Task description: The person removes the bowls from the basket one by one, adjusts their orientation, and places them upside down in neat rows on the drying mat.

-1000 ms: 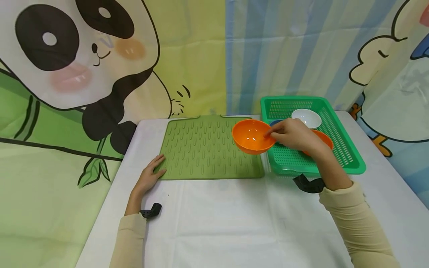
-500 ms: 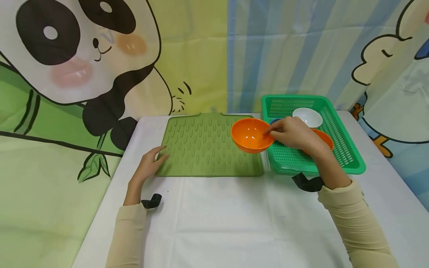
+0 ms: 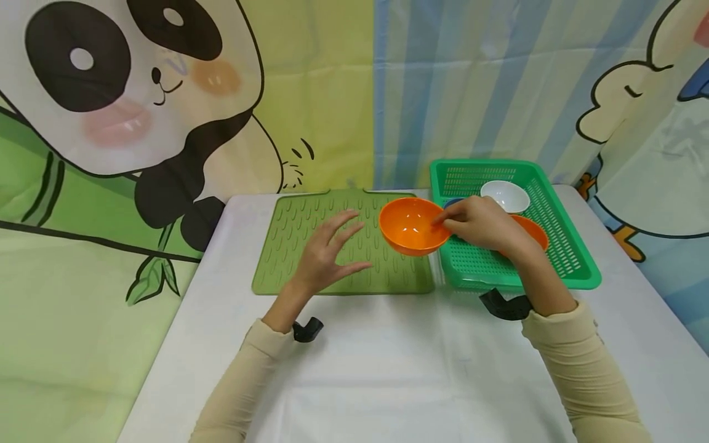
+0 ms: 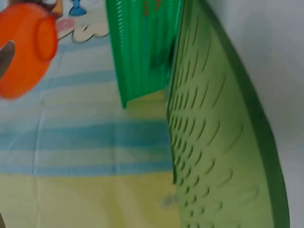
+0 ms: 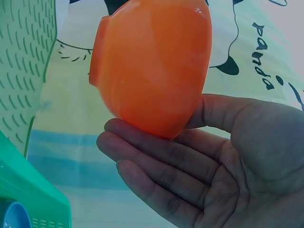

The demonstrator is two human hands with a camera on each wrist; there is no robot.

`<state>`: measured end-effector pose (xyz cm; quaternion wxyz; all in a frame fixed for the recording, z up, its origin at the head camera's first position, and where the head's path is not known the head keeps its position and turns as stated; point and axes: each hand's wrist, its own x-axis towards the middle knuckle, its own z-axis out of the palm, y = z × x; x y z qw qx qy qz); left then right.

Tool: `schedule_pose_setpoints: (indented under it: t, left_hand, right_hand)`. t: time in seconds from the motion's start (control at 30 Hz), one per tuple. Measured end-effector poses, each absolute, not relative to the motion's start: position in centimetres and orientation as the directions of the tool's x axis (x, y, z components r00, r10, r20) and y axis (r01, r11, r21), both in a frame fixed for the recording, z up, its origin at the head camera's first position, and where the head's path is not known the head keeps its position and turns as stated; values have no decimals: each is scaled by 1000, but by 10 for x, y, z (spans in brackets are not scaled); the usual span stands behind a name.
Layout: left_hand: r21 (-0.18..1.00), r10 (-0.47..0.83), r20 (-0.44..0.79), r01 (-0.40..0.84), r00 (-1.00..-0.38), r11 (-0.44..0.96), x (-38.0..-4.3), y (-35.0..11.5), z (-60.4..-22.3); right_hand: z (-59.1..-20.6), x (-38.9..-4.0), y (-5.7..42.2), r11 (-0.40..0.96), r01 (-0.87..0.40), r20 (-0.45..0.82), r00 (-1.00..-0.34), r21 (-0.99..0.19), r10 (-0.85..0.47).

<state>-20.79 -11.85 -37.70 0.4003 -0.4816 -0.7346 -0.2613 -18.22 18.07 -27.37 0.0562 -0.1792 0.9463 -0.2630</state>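
My right hand [image 3: 483, 224] pinches the rim of an orange bowl [image 3: 411, 226] between thumb and fingers, holding it in the air over the right part of a green ridged mat [image 3: 299, 246]. In the right wrist view the orange bowl [image 5: 156, 61] shows its outside and foot, with the fingers of my right hand [image 5: 209, 166] against its wall. To the left of the bowl, my left hand [image 3: 325, 255] hovers above the mat with fingers spread and nothing between them. The left wrist view shows the same bowl [image 4: 23, 50] at its left edge.
A green plastic basket [image 3: 578, 261] stands right of the mat. Inside it are a white bowl [image 3: 505, 195], another orange bowl [image 3: 534, 232] partly behind my right hand, and a blue item [image 3: 453, 202], mostly hidden. A printed cloth [image 3: 316, 92] hangs behind the table.
My left hand has left the mat's left edge and moved right, towards the orange bowl, its fingers spreading. My right hand and the bowl have hardly moved.
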Motion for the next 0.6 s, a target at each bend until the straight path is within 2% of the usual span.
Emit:
schedule_pose_setpoints:
  t: [0.07,0.17,0.4,0.6]
  left_hand:
    - [-53,511,842,916,-173,398,-210,-104,-381]
    - [-89,507,850,908,-146,409,-215,-90,-387]
    - [-140,432,900,894,-64,425,-220,-74,-397]
    - [-161,420,907,900,-27,405,-221,-69,-398]
  right_hand:
    - [-274,-182,180,791,-315,-7,-927,-524,-374]
    - [-275,-182,179,782,-325,2,-924,-532,-383]
    - [-276,-182,175,760,-327,-3,-918,-562,-397]
    - [-277,-182,173,767,-326,-6,-919,-553,-395]
